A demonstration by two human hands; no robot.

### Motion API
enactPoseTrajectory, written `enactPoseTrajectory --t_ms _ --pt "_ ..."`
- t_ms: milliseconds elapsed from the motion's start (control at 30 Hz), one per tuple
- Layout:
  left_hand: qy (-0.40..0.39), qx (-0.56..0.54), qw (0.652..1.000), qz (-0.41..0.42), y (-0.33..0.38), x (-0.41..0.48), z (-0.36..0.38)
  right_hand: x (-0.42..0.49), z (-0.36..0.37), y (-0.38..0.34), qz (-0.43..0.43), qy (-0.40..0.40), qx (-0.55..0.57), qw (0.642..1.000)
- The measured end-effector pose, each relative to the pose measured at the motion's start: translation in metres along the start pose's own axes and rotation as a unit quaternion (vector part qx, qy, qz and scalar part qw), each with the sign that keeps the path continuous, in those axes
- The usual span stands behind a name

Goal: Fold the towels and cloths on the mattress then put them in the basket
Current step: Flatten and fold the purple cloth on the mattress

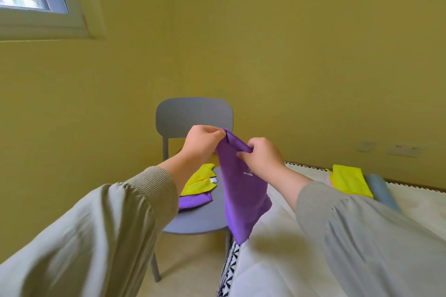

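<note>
Well, in the head view the job looks partly done. The left hand [205,142] and the right hand [263,159] each pinch the top edge of a purple cloth [243,198], fingers curled on the fabric. It hangs doubled in the air, above the near corner of the mattress [277,243] and the edge of the grey chair [193,116]. On the chair seat lie a folded yellow cloth [199,182] and, just beside it and partly under it, a folded purple piece [195,201], so two seem finished. Farther back on the mattress a second yellow cloth [350,181] and a grey-blue cloth [381,189] wait, touching each other; whether these are folded I cannot tell. No basket shows, so the putting away looks wholly undone.

For writing, the hanging cloth bears a small pale logo [248,172], and the folded yellow one a white tag [213,180]; both are too small to read.
</note>
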State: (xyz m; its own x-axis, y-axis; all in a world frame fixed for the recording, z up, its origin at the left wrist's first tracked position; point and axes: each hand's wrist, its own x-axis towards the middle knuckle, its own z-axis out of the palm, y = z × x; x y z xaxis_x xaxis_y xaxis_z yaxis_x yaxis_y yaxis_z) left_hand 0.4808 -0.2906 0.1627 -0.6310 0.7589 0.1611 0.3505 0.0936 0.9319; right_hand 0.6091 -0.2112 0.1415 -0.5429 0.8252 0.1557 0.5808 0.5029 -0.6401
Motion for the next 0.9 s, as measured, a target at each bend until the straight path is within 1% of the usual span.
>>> enactPoseTrajectory --t_ms 100,200,267,333,400,433,467,500,567,600,633,667,700,733,767,800,833,900 --pt "0.039 0.046 0.998 -0.003 0.020 -0.019 -0.008 -0.025 -0.036 -0.010 0.002 0.015 0.010 1.000" --pt "0.045 0.114 0.992 0.008 0.035 -0.040 -0.015 -0.044 -0.067 -0.023 -0.009 0.015 0.023 1.000" --pt "0.019 0.213 0.976 0.037 0.044 -0.054 -0.020 -0.054 -0.086 -0.033 -0.021 0.017 0.048 0.998" --pt "-0.028 0.310 0.948 0.059 0.051 -0.067 -0.025 -0.066 -0.101 -0.043 -0.030 0.027 0.084 0.996" --pt "-0.071 0.374 0.923 0.047 0.055 -0.076 -0.032 -0.072 -0.111 -0.053 -0.030 0.045 0.127 0.991" --pt "-0.078 0.389 0.917 0.042 0.056 -0.081 -0.035 -0.076 -0.116 -0.058 -0.027 0.047 0.150 0.987" --pt "-0.076 0.392 0.916 0.042 0.058 -0.088 -0.039 -0.080 -0.120 -0.064 -0.028 0.046 0.172 0.984" --pt "-0.067 0.376 0.923 0.046 0.062 -0.094 -0.042 -0.084 -0.124 -0.070 -0.025 0.040 0.192 0.980" --pt "-0.040 0.301 0.951 0.060 0.074 -0.106 -0.046 -0.087 -0.129 -0.082 -0.017 0.031 0.225 0.974" --pt "-0.045 0.246 0.966 0.062 0.081 -0.111 -0.047 -0.087 -0.130 -0.087 -0.012 0.028 0.243 0.969" --pt "-0.072 0.179 0.979 0.061 0.089 -0.116 -0.050 -0.087 -0.133 -0.093 -0.006 0.028 0.271 0.962" --pt "-0.125 0.113 0.984 0.055 0.094 -0.121 -0.053 -0.087 -0.135 -0.100 0.004 0.026 0.310 0.950" --pt "-0.187 0.060 0.979 0.047 0.098 -0.127 -0.056 -0.089 -0.138 -0.105 0.016 0.020 0.351 0.936" --pt "-0.236 0.031 0.970 0.038 0.100 -0.130 -0.058 -0.092 -0.141 -0.111 0.022 0.012 0.388 0.921" --pt "-0.268 0.024 0.963 0.031 0.100 -0.131 -0.058 -0.095 -0.144 -0.115 0.024 0.005 0.417 0.909" --pt "-0.268 0.038 0.962 0.034 0.097 -0.131 -0.057 -0.099 -0.146 -0.119 0.021 -0.001 0.437 0.899" --pt "-0.241 0.063 0.967 0.045 0.094 -0.131 -0.055 -0.101 -0.147 -0.122 0.015 -0.002 0.449 0.894" --pt "-0.146 0.106 0.981 0.067 0.090 -0.128 -0.051 -0.103 -0.148 -0.124 0.008 0.006 0.454 0.891"
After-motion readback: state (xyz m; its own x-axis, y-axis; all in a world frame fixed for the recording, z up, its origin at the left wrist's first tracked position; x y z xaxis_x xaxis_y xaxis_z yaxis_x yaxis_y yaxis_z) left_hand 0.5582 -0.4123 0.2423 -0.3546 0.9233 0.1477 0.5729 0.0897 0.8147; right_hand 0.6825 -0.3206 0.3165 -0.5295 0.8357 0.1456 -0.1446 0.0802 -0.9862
